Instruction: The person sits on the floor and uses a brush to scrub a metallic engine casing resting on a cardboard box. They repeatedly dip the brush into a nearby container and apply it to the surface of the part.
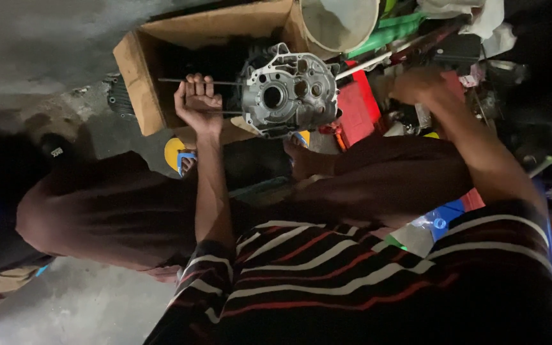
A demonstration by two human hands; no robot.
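our left hand (197, 99) grips the casing's (285, 89) long studs (180, 81), casing to its right; right hand's (416, 83) grip unclear.

Counted by kind

Two hands: left (197, 102), right (416, 84). One engine case (287, 91). Two long studs (193, 81) off its side. One cardboard box (140, 71). One white bucket (340, 22). One red box (356, 110).
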